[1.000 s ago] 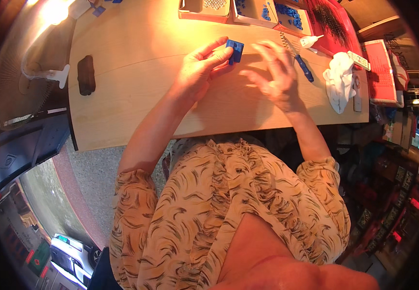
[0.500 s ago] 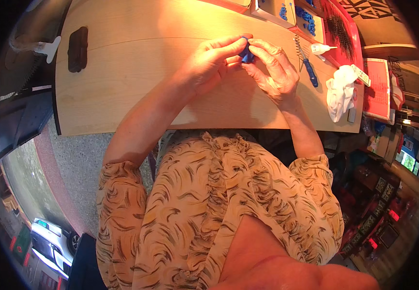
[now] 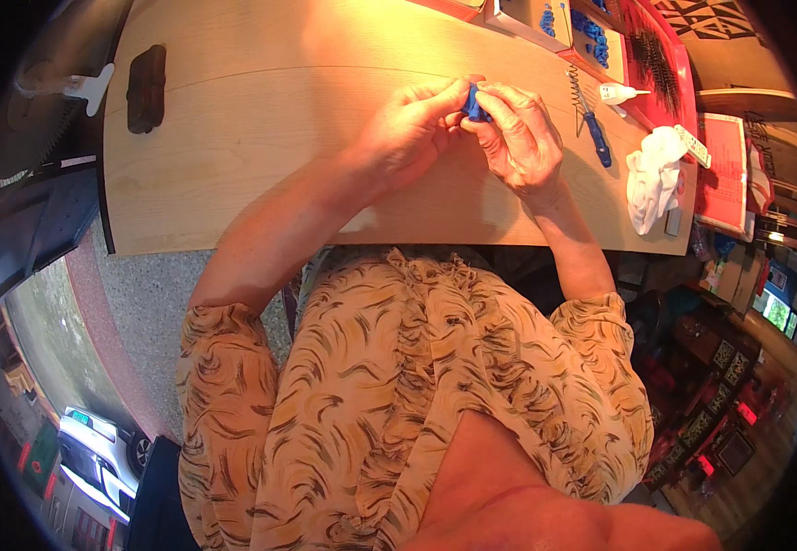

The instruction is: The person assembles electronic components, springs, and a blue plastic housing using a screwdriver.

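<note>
At the far left of the light wooden table (image 3: 260, 138) lies a dark brown oblong block (image 3: 146, 87), well apart from the hands. More to the right, the left hand (image 3: 407, 129) is above the table top, and its fingers are closed on a small blue plastic piece (image 3: 474, 103). The right hand (image 3: 522, 138) meets it from the other side and pinches the same piece with its fingertips, so the piece is held between both hands, above the middle of the table. Right of the hands lie a thin metal coil spring (image 3: 576, 90) and a tool with a blue handle (image 3: 597, 138). Near them lies a small white bottle with a pointed nozzle (image 3: 619, 93). A crumpled white cloth (image 3: 653, 176) lies near the right edge, beside a red tray (image 3: 683, 64).
</note>
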Action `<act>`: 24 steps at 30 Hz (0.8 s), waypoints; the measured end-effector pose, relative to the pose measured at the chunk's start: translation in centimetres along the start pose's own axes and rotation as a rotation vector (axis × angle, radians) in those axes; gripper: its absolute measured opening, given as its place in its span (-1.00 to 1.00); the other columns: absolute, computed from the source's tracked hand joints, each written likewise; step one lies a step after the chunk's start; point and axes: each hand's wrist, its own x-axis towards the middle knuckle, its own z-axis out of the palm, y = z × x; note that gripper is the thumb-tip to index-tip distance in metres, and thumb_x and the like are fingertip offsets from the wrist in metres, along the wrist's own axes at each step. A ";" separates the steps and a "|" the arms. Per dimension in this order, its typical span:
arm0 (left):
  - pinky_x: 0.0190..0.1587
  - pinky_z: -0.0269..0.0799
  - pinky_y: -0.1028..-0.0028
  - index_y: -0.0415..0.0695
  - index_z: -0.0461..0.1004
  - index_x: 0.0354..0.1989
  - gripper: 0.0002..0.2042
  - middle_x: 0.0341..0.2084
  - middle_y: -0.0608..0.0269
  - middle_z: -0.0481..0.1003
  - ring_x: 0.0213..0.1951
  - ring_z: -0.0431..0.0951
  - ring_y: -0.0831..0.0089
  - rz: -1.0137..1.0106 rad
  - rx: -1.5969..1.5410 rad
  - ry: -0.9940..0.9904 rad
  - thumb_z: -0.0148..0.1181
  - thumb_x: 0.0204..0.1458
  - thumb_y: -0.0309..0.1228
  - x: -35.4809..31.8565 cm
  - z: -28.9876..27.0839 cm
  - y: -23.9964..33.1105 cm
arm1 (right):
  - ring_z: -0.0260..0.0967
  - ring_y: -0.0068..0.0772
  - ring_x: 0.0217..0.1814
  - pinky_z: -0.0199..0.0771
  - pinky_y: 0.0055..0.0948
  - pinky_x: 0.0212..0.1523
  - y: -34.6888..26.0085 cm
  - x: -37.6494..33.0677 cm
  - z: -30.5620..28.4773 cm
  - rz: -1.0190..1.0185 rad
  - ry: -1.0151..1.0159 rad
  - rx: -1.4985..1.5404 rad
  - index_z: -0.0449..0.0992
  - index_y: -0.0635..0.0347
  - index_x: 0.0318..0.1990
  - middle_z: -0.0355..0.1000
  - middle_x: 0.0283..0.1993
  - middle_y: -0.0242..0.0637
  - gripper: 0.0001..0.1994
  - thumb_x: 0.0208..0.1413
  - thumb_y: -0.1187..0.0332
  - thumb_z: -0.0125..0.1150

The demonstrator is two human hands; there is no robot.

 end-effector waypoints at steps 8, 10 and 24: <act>0.22 0.37 0.42 -0.33 0.34 0.28 -0.60 0.05 0.24 0.51 0.08 0.49 0.54 0.044 0.024 0.122 -0.05 0.42 -0.31 -0.1 1.7 -0.4 | 0.54 -0.26 -0.29 0.59 -0.39 -0.27 0.0 0.3 0.2 0.275 0.087 0.159 0.59 0.30 -0.19 0.55 -0.26 -0.18 -0.85 0.11 0.51 0.40; 0.25 0.36 0.41 -0.34 0.32 0.29 -0.60 0.07 0.21 0.50 0.10 0.48 0.52 0.056 0.039 0.121 -0.05 0.42 -0.31 -0.2 1.8 -0.5 | 0.55 -0.31 -0.30 0.57 -0.43 -0.27 -0.1 0.8 0.0 0.341 0.075 0.217 0.59 0.30 -0.22 0.57 -0.28 -0.19 -0.90 0.14 0.51 0.36; 0.21 0.43 0.41 -0.30 0.32 0.32 -0.56 0.11 0.17 0.47 0.13 0.48 0.45 0.112 0.253 0.185 0.09 0.36 -0.32 0.5 0.5 0.5 | 0.52 -0.37 -0.31 0.52 -0.46 -0.26 0.7 2.5 0.0 0.455 0.024 0.342 0.58 0.36 -0.25 0.56 -0.30 -0.21 -0.91 0.20 0.49 0.30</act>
